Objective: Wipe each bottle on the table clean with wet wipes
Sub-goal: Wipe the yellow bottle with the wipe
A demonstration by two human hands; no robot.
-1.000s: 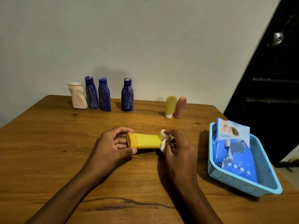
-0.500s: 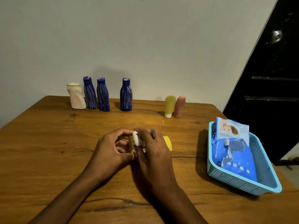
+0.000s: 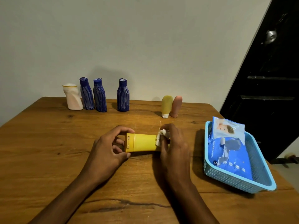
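Observation:
A yellow bottle [image 3: 142, 142] lies on its side at the middle of the wooden table [image 3: 48, 143]. My left hand [image 3: 107, 149] grips its capped left end with thumb and fingers. My right hand [image 3: 173, 143] holds a crumpled white wet wipe [image 3: 161, 136] wrapped against the bottle's right end, which it hides. Along the back stand a white bottle [image 3: 72, 97], three dark blue bottles [image 3: 86, 94] [image 3: 99, 95] [image 3: 123, 95], a yellow-green tube [image 3: 166, 106] and a pink tube [image 3: 176, 106].
A light blue plastic basket [image 3: 262, 180] sits at the table's right edge with a blue pack of wet wipes [image 3: 226, 146] in it. A dark door [image 3: 267, 78] stands beyond it. A pale wall backs the table.
My right hand slid the wipe from the bottle's right end to its left end, then back to the right end. My left hand kept hold of the capped end.

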